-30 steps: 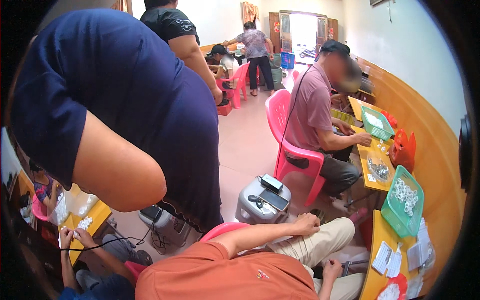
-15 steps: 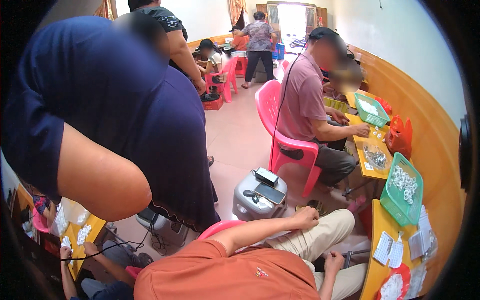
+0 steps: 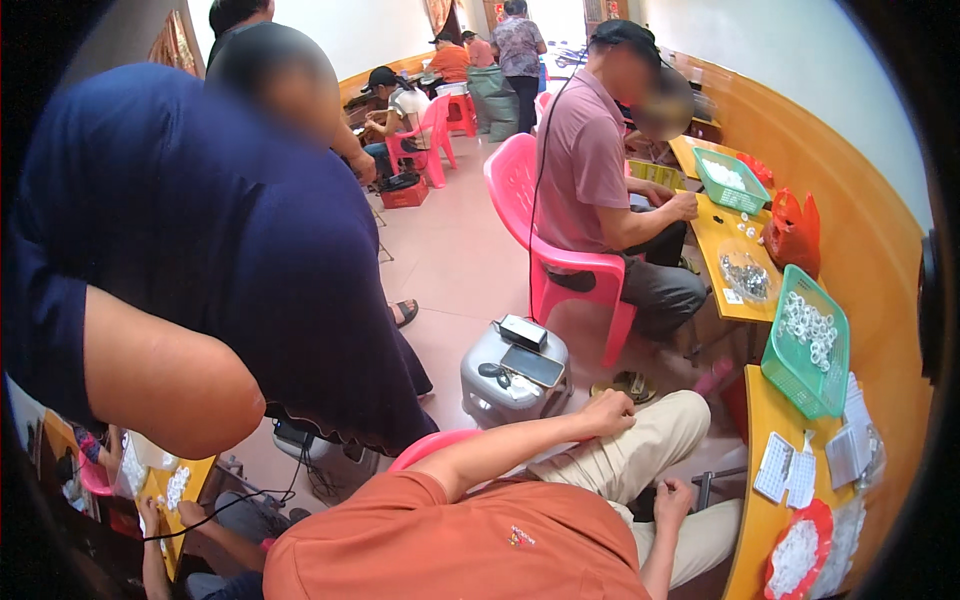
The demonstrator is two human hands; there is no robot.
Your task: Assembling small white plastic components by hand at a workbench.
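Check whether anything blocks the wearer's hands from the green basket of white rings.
Neither hand is in view. A seated person in an orange shirt fills the foreground, left of the green basket on the yellow bench.

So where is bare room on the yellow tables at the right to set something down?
Near table: only the left edge strip, between the white cards and the red dish; the rest is crowded. Far table: a patch between the clear bowl and the far green basket.
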